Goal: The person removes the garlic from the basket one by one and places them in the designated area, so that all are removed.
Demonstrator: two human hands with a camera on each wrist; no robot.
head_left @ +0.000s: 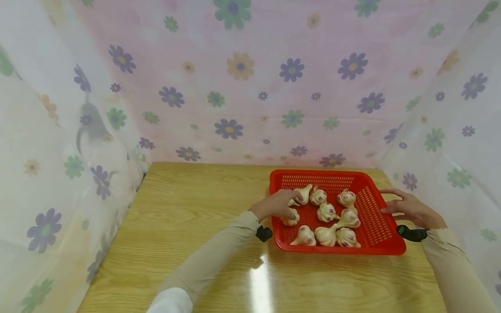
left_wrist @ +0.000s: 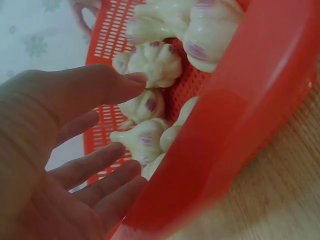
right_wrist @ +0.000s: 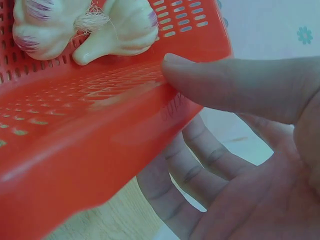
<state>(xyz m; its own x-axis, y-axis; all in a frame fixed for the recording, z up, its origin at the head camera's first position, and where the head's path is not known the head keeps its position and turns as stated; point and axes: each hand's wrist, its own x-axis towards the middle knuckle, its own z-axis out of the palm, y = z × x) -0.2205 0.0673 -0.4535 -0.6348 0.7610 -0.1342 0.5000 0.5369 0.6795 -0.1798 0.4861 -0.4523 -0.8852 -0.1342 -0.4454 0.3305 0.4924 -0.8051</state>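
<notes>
Several garlic bulbs (head_left: 326,213) with purple marks lie in a red plastic basket (head_left: 385,248) with slotted walls. My left hand (head_left: 275,204) reaches over the basket's left rim, close to a garlic bulb (head_left: 290,218) and another with a long neck (head_left: 304,194). In the left wrist view its thumb and fingers are spread apart, with nothing held between them. My right hand (head_left: 416,209) is at the basket's right side. In the right wrist view its thumb (right_wrist: 220,82) lies on the rim while the fingers bend behind the outer wall, gripping it.
The basket stands toward the right of a wood-grain table (head_left: 188,208). A flowered cloth (head_left: 250,100) hangs behind the table and along both sides. Each wrist wears a dark strap (head_left: 412,233).
</notes>
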